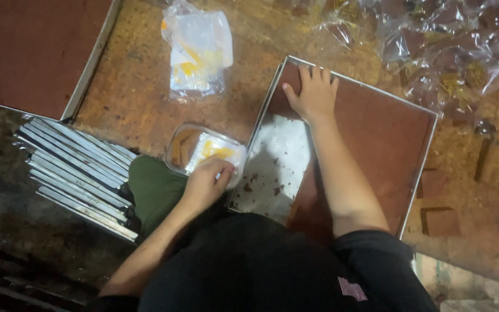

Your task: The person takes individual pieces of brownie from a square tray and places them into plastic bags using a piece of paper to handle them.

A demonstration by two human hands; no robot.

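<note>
My left hand (206,184) rests on the near edge of a small clear plastic container (203,151) that holds brown pieces and a yellow-and-white label. Its fingers curl over the rim. My right hand (313,92) lies flat, fingers spread, on the brown slab inside a large square metal tray (431,138), near the tray's far left corner. Part of the slab is gone on the tray's left side, and a white liner (275,167) with brown crumbs shows there.
A stack of flat metal trays (76,173) lies fanned at the left. Another tray with a brown slab (30,52) sits top left. A clear bag with labels (197,49) lies above the container. Crumpled clear plastic wrappers (451,46) fill the top right. Cut brown pieces (440,219) lie at right.
</note>
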